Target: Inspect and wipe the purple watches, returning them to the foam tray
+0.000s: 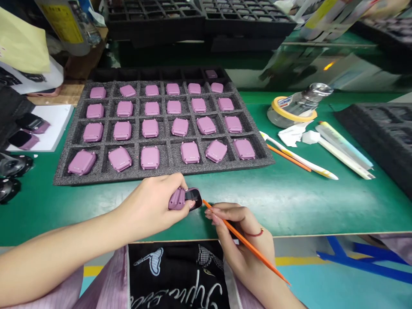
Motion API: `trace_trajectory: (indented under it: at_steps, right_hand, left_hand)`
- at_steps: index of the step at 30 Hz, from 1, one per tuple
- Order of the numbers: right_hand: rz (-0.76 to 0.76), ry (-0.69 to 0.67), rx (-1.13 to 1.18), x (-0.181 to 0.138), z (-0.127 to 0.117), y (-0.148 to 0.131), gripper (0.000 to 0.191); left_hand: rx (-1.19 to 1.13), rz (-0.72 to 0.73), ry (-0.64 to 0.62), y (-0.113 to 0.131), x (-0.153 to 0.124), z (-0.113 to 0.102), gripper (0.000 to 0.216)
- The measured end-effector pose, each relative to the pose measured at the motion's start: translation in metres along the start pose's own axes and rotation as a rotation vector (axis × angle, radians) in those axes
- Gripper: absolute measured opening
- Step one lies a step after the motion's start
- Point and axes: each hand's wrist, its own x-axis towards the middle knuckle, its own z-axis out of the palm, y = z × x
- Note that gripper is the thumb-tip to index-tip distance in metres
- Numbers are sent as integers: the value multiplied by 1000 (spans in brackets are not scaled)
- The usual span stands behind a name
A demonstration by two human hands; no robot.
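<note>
My left hand [161, 199] is closed on purple smartwatch bodies [177, 199], above the green bench near its front edge. One of them shows a dark glassy face [194, 197] toward the right. Between the thumb and fingers of my right hand [246, 231] is a thin orange stick [244, 242], held like a pen. Its tip is close to the dark face; whether it touches, I cannot tell. Just behind both hands lies a black foam tray [167, 171] with rows of purple watch bodies [149, 157] in its compartments.
On the right stand a metal-topped glass bottle [302, 103] with a yellow tape roll [276, 107], a white-and-yellow stick [305, 162], a white brush-like tool [341, 154] and another foam tray [376, 137]. At left, dark-faced watches [24, 139] rest on a white box [59, 124].
</note>
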Motion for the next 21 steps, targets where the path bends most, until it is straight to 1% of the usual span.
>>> trace_trajectory:
  at_steps: [11, 17, 19, 21]
  right_hand:
    - [-18, -34, 24, 0, -2, 2, 18]
    - [-3, -20, 59, 2, -3, 2, 17]
    - [34, -21, 88, 2, -2, 4, 15]
    - [118, 20, 162, 3, 1, 8, 11]
  left_hand:
    - [10, 7, 1, 0, 0, 0, 18]
    - [9, -4, 5, 1, 1, 0, 19]
    - [19, -13, -4, 0, 2, 0, 18]
    - [16, -19, -15, -1, 3, 0, 18]
